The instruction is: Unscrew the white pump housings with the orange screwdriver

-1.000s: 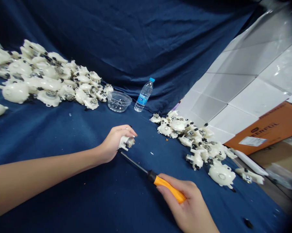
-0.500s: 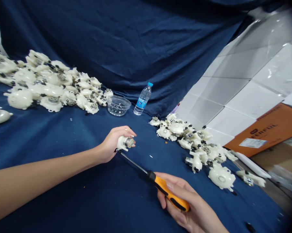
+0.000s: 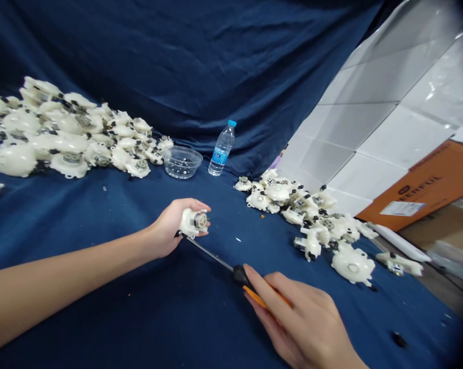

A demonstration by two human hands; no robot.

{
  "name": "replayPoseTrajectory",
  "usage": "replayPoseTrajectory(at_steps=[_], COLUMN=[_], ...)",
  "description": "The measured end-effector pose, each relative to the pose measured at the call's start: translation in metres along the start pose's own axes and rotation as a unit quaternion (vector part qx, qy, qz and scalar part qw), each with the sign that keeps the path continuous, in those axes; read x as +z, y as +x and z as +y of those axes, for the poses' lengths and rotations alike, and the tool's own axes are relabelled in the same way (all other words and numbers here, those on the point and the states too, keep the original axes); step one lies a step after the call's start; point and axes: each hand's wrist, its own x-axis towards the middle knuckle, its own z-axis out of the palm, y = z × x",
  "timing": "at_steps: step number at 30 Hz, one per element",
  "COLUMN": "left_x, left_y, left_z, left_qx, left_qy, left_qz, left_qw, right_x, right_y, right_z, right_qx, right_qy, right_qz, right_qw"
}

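- My left grip (image 3: 165, 228) is a bare hand, its fingers (image 3: 190, 203) partly hidden from me.
- The left forearm (image 3: 69, 282) is bare, slim and smooth, becoming narrower toward the wrist (image 3: 144, 243).
- My right grip (image 3: 304, 318) is also bare, with slender fingers (image 3: 264, 292).
- Of the right forearm (image 3: 348, 356) I see only a short bare part.

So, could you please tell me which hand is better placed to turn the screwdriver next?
Probably the right hand: it grips the screwdriver, whose shaft points toward the lower edge of the white part. The left hand is occupied holding that part.
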Motion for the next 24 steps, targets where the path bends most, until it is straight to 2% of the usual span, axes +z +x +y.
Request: replayPoseTrajectory(at_steps=[2,3,5,6,8,10,11,12,13,14,15,17,19,20,22,24], left_x=[0.001,0.002,0.003,0.003,0.003,0.002,0.002,0.002,0.002,0.002,0.002,0.003,0.004,0.004,0.004,0.004], left_y=[-0.001,-0.002,-0.003,-0.003,-0.003,-0.002,-0.002,-0.002,-0.002,-0.002,-0.003,-0.004,-0.005,-0.005,-0.005,-0.003], left_z=[0.001,0.001,0.001,0.001,0.0,-0.002,-0.003,-0.003,-0.004,-0.004,-0.005,-0.004,-0.003,-0.003,-0.001,0.001], left_qx=[0.007,0.017,0.044,0.059,0.086,0.101,0.105,0.106,0.106,0.104,0.102,0.098,0.094,0.09,0.075,0.05], left_qy=[0.009,0.016,0.03,0.038,0.052,0.062,0.065,0.068,0.07,0.072,0.073,0.076,0.075,0.071,0.062,0.049], left_qz=[-0.017,-0.023,-0.027,-0.026,-0.027,-0.031,-0.033,-0.036,-0.038,-0.04,-0.04,-0.037,-0.03,-0.025,-0.013,-0.003], left_qw=[1.0,0.999,0.998,0.997,0.995,0.992,0.992,0.991,0.991,0.991,0.991,0.992,0.992,0.993,0.995,0.998], right_x=[-0.001,-0.001,0.0,0.0,0.0,-0.002,-0.003,-0.003,-0.003,-0.003,-0.002,0.002,0.007,0.01,0.013,0.013], right_y=[0.003,0.006,0.011,0.013,0.018,0.021,0.021,0.022,0.022,0.021,0.02,0.014,0.007,0.003,-0.003,-0.005], right_z=[-0.002,-0.003,-0.005,-0.006,-0.006,-0.005,-0.004,-0.004,-0.005,-0.005,-0.007,-0.009,-0.011,-0.012,-0.011,-0.01], right_qx=[0.094,0.154,0.292,0.359,0.456,0.495,0.501,0.506,0.509,0.509,0.508,0.491,0.432,0.379,0.241,0.094], right_qy=[0.112,0.17,0.277,0.337,0.468,0.573,0.606,0.624,0.625,0.61,0.577,0.46,0.315,0.256,0.159,0.058], right_qz=[-0.003,-0.006,-0.033,-0.065,-0.143,-0.193,-0.2,-0.202,-0.202,-0.2,-0.195,-0.158,-0.084,-0.049,-0.009,-0.001], right_qw=[0.989,0.973,0.915,0.868,0.743,0.624,0.584,0.56,0.556,0.573,0.61,0.723,0.841,0.888,0.957,0.994])
